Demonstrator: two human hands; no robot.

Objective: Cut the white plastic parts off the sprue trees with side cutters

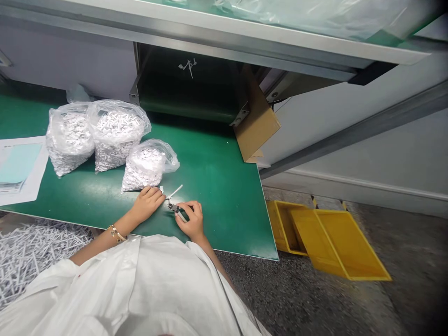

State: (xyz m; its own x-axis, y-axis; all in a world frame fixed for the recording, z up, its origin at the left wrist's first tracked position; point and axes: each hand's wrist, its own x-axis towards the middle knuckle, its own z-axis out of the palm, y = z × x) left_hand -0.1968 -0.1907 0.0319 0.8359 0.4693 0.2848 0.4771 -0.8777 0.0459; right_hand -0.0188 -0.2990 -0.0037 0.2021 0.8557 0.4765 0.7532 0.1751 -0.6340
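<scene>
My right hand [192, 220] is closed around small side cutters [181, 215], their metal jaws pointing up and to the left. The jaws are at a thin white branched plastic piece [176, 191], one arm of which sticks out to the upper right. My left hand [150, 202] pinches that piece at its left end; the fingertips partly hide it. Just beyond my left hand stands a small clear bag of white plastic parts [145, 165]. Two larger bags, a middle one [117, 135] and a left one [72, 137], stand behind it, filled with similar small parts.
A dark conveyor belt [164, 93] carries another white branched piece [189, 66]. Papers [38, 186] lie at left on the green table [231, 210]. Many white sticks [42, 256] are heaped below the left edge. Cardboard [255, 121] and yellow bins [332, 242] are at right; a metal-edged shelf [210, 28] hangs overhead.
</scene>
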